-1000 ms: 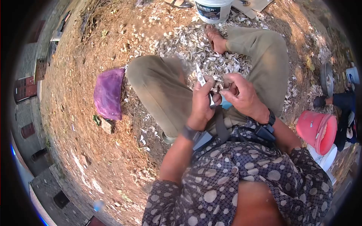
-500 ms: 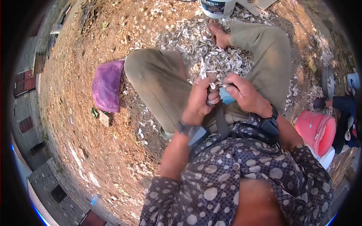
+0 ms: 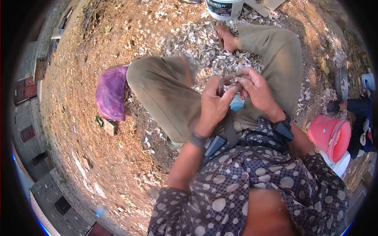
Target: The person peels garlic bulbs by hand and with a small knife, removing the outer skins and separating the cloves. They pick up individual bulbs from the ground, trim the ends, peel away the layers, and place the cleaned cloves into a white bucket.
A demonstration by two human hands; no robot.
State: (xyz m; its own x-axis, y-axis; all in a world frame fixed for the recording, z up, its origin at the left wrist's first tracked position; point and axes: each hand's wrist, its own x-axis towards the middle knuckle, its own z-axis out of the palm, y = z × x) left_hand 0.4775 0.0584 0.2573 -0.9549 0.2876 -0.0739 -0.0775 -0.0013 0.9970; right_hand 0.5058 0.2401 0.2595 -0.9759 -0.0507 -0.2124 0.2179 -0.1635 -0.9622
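My left hand [image 3: 214, 100] is closed round a narrow knife [image 3: 222, 78], its blade pointing up and away from me. Close to its right, my right hand [image 3: 255, 88] has its thumb and fingers pinched together on something small, mostly hidden by the fingertips. The two hands nearly touch above my lap. Under them a light blue object [image 3: 237, 103] shows in part. Beyond the hands, pale peelings [image 3: 212, 47] cover the ground between my legs.
A white bucket [image 3: 224, 8] stands beyond my bare foot. At the left lies a purple mesh bag [image 3: 112, 93]. A pink bucket [image 3: 330, 137] lies tilted at the right, near another person's dark-clothed leg [image 3: 356, 108] and a metal basin [image 3: 341, 84]. Small round pieces dot the ground ahead.
My left hand has turned so its back and thumb show more, and the knife looks darker and narrower. My right fingers have curled in more over the small thing.
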